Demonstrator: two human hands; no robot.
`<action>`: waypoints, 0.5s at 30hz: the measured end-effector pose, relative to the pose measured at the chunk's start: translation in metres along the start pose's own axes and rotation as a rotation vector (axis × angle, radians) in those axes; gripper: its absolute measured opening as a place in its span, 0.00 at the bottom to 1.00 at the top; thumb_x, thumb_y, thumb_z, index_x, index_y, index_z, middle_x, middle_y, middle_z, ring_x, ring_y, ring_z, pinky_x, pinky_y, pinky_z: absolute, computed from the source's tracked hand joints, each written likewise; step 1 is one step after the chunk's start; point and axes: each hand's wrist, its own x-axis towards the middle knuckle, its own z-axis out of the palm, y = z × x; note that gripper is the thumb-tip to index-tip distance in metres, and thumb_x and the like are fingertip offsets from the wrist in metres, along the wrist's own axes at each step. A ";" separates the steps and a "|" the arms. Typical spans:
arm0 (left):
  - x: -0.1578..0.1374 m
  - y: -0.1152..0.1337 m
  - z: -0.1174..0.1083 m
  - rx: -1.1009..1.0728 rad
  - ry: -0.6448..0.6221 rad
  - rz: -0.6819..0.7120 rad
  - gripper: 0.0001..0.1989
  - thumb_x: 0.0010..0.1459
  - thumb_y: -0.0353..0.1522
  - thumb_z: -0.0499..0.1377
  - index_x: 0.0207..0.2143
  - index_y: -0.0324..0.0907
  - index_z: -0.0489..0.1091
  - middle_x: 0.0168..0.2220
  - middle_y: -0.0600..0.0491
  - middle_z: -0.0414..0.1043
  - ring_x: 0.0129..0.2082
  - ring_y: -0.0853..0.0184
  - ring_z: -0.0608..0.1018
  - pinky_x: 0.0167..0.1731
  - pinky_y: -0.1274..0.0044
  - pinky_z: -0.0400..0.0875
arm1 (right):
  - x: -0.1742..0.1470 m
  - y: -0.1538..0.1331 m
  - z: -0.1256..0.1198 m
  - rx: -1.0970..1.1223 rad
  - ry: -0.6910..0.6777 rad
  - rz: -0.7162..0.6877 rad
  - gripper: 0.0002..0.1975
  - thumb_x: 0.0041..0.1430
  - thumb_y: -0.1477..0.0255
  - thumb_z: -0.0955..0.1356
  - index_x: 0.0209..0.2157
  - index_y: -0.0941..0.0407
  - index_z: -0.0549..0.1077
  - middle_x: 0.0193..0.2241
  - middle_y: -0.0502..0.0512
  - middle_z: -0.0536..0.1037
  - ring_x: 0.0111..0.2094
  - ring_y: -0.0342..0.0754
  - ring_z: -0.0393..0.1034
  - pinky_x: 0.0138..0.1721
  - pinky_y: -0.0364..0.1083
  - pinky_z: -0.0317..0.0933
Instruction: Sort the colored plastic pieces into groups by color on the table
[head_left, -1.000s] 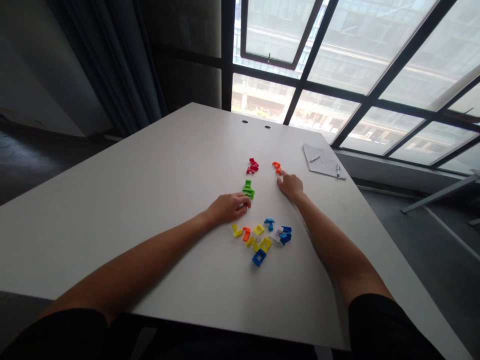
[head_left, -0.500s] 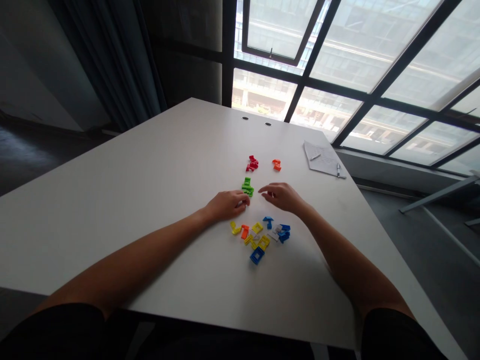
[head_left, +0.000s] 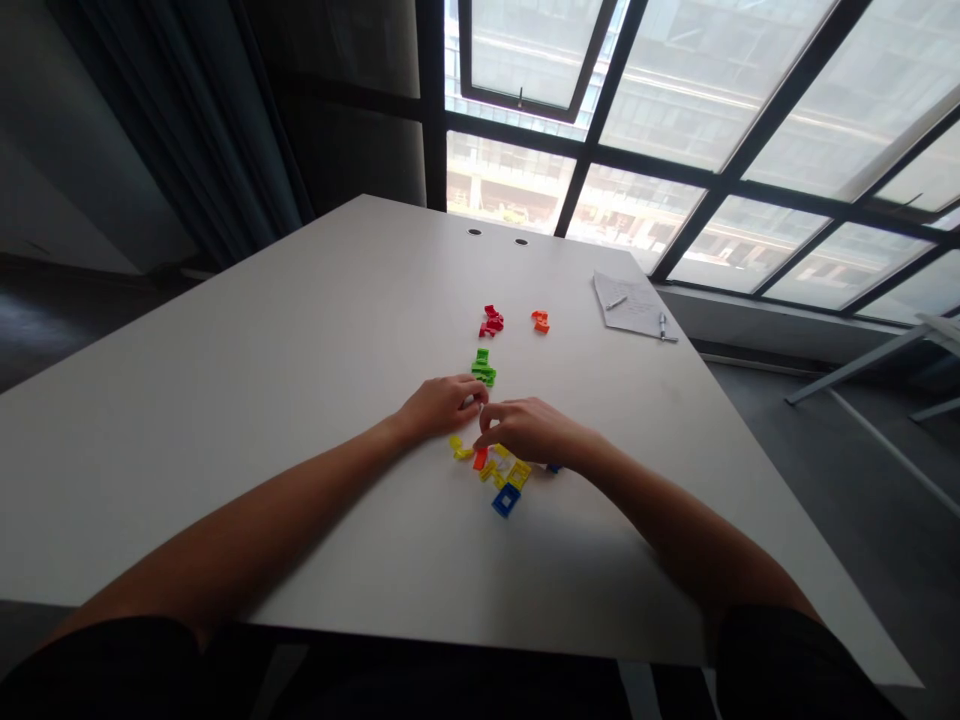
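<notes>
Loosely bent, my left hand rests on the table just below the green plastic pieces, its thumb and fingers apart and nothing visible in them. My right hand reaches across the pile with fingertips pinched down at the upper end of a small orange piece. Left of that lies a yellow piece. More yellow pieces and a square blue piece lie below and to the right. The right hand covers part of the pile; only a bit of another blue piece shows.
Red pieces and another orange piece lie farther back on the white table. A sheet of paper with pens is near the right edge. Windows stand behind, a dark curtain at left.
My right hand has moved left and down from beside the green pieces to the orange piece in the pile. My left hand stays near the green pieces. The whole view has shifted slightly.
</notes>
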 end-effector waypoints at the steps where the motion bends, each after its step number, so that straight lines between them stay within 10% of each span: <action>1: 0.000 0.000 0.000 0.002 0.001 0.001 0.10 0.64 0.34 0.56 0.41 0.49 0.78 0.44 0.57 0.80 0.34 0.66 0.78 0.32 0.75 0.64 | 0.001 0.002 0.000 0.029 -0.006 0.004 0.22 0.66 0.82 0.69 0.50 0.43 0.83 0.49 0.51 0.81 0.39 0.45 0.75 0.33 0.42 0.56; 15: 0.000 -0.002 0.002 0.018 -0.003 0.014 0.11 0.64 0.35 0.55 0.42 0.50 0.78 0.45 0.56 0.80 0.36 0.65 0.78 0.33 0.75 0.67 | -0.003 0.017 0.001 0.125 -0.051 0.063 0.10 0.65 0.76 0.72 0.45 0.49 0.83 0.47 0.54 0.81 0.39 0.46 0.75 0.36 0.43 0.60</action>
